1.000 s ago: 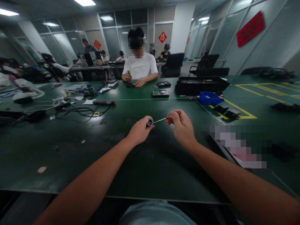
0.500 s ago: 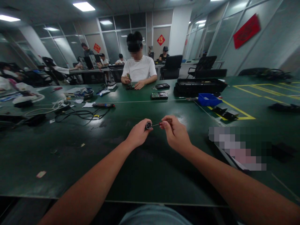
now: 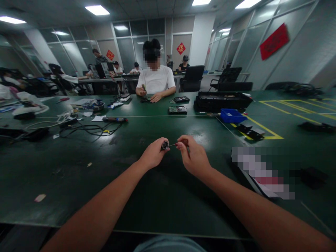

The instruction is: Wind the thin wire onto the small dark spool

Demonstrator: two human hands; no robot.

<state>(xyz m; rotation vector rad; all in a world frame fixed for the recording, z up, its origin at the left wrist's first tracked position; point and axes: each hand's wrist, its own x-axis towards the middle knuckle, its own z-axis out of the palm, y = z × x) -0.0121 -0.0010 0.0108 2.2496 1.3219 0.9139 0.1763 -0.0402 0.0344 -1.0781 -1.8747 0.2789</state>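
My left hand point(image 3: 153, 153) is closed round a small dark cylindrical part point(image 3: 165, 145) whose round, ringed end faces me. Most of that part is covered by my fingers. My right hand point(image 3: 193, 154) grips a screwdriver point(image 3: 172, 144) by its reddish-brown handle. Its thin metal shaft points left, and the tip meets the side of the cylindrical part or lies close to it; I cannot tell which. Both hands are held above the middle of the green table point(image 3: 147, 199).
Across the table a person point(image 3: 156, 78) in white works with a tool. Hard drives point(image 3: 177, 110), a black tray point(image 3: 223, 101) and a blue bin point(image 3: 233, 115) stand ahead. Cables point(image 3: 86, 129) and a pen-like tool point(image 3: 115, 119) lie left. A blurred-out sheet point(image 3: 262, 175) lies right.
The whole view has shifted slightly, so the table and my hands sit lower in the picture. The screwdriver hand is slightly closer to the cylindrical part, with less shaft showing.
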